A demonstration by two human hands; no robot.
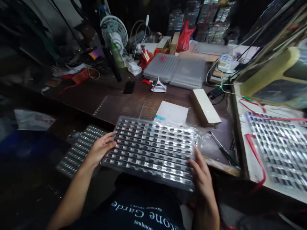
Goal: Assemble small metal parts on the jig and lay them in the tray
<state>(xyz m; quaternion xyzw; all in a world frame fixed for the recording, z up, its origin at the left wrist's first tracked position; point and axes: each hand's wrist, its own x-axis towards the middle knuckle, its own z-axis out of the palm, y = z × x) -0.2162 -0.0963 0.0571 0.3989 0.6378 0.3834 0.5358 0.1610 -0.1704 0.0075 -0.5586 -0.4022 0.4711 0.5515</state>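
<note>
A clear plastic tray (pixel 151 150) with rows of small dark pieces is held level above my lap, at the table's front edge. My left hand (pixel 102 148) grips its left edge, the thumb on top. On the right edge my right hand (pixel 201 169) is closed with its fingers over the rim. Just beyond the tray lie a white sheet (pixel 172 111) with blue tape and some crinkled clear film. Below and left of the tray is another filled tray (pixel 79 151).
A pale block (pixel 206 107) and a screwdriver (pixel 223 148) lie on the right of the dark table (pixel 115 105). Farther back are stacked clear trays (pixel 175 70), a white stand (pixel 158 86) and a fan (pixel 114 30). Another filled tray (pixel 280 150) is at right.
</note>
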